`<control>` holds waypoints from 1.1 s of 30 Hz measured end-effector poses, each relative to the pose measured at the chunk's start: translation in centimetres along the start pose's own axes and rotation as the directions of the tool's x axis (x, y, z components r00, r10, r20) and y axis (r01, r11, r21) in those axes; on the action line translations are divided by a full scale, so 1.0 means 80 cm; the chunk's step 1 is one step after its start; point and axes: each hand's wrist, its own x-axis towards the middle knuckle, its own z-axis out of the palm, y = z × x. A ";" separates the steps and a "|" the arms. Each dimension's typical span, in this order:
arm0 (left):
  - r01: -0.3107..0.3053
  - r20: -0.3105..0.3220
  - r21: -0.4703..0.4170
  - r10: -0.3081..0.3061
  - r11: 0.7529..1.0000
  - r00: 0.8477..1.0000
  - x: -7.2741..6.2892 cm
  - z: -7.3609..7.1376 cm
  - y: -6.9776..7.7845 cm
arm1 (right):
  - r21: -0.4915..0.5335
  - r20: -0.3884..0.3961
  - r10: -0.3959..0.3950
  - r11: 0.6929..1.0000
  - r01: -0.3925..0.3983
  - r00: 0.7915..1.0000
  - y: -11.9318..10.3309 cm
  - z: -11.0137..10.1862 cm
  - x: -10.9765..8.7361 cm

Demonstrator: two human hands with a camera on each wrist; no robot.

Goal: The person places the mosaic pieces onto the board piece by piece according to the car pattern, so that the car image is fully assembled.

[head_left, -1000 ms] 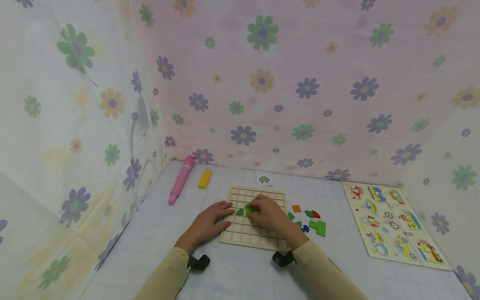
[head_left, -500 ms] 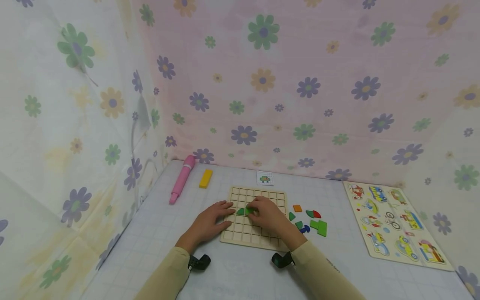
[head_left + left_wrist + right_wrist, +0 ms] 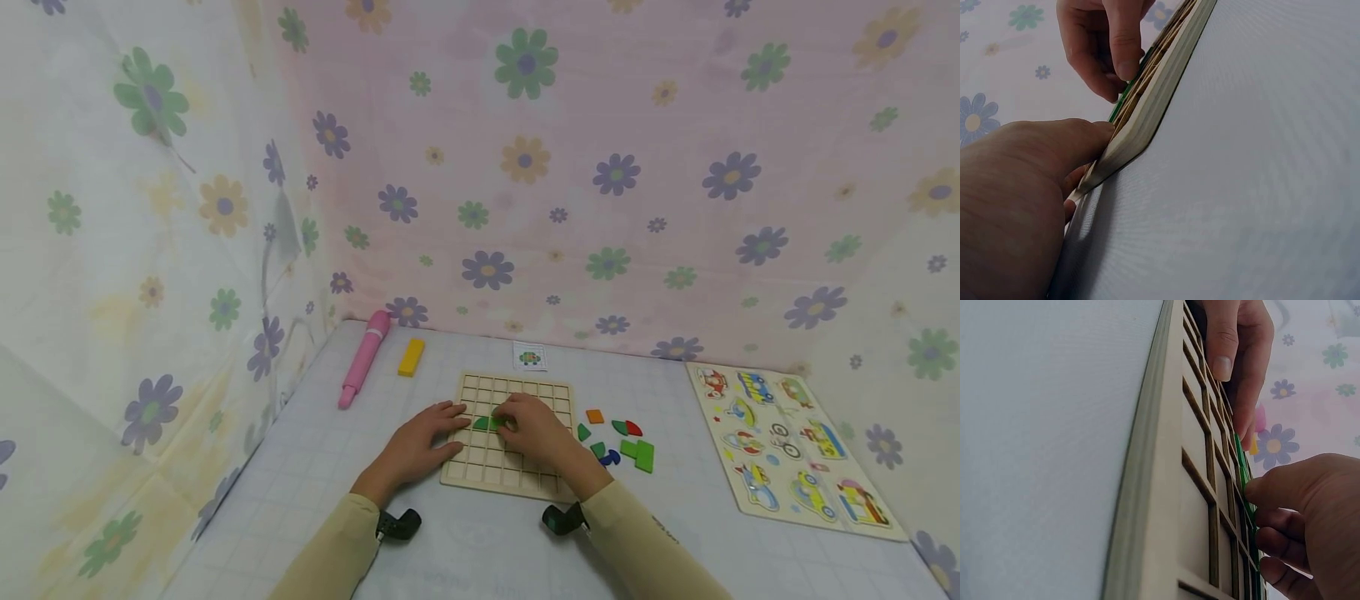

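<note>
A wooden grid board point(image 3: 487, 477) lies on the table between both hands. My left hand point(image 3: 416, 446) rests at its left side, fingers extended over the edge; in the left wrist view the thumb lies along the board's rim. With thumb and fingers, my right hand point(image 3: 534, 429) pinches a small green block point(image 3: 495, 423) down at the grid, and the fingers cover much of it. Directly left of that block, a darker green quarter-round piece point(image 3: 481, 424) sits in a cell.
Right of the board lie loose pieces: an orange square point(image 3: 595, 417), a red quarter-round point(image 3: 633, 428), blue pieces point(image 3: 611, 457) and green blocks point(image 3: 643, 456). A pattern card point(image 3: 530, 357) is behind it. Further out are a pink stick point(image 3: 365, 358), a yellow block point(image 3: 411, 357) and a picture puzzle point(image 3: 787, 450).
The right hand has lowered the green block slightly, bringing it level with the quarter-round piece. My left hand has stayed in place on the board.
</note>
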 end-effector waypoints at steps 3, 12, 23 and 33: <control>-0.001 -0.001 -0.002 0.001 1.000 1.000 0.000 0.000 0.000 | 0.000 0.005 0.008 1.000 -0.008 1.000 -0.002 -0.001 0.000; 0.000 -0.001 0.003 0.000 1.000 1.000 0.000 0.001 -0.001 | -0.001 0.002 0.002 1.000 -0.002 1.000 -0.002 -0.003 -0.001; 0.007 -0.008 -0.004 -0.007 1.000 1.000 0.000 0.001 0.001 | 0.035 -0.039 0.082 0.996 -0.080 0.996 0.009 -0.015 -0.013; -0.001 -0.004 -0.008 0.001 1.000 1.000 -0.001 0.000 0.001 | 0.025 -0.089 0.023 0.999 -0.021 0.996 0.035 -0.036 -0.032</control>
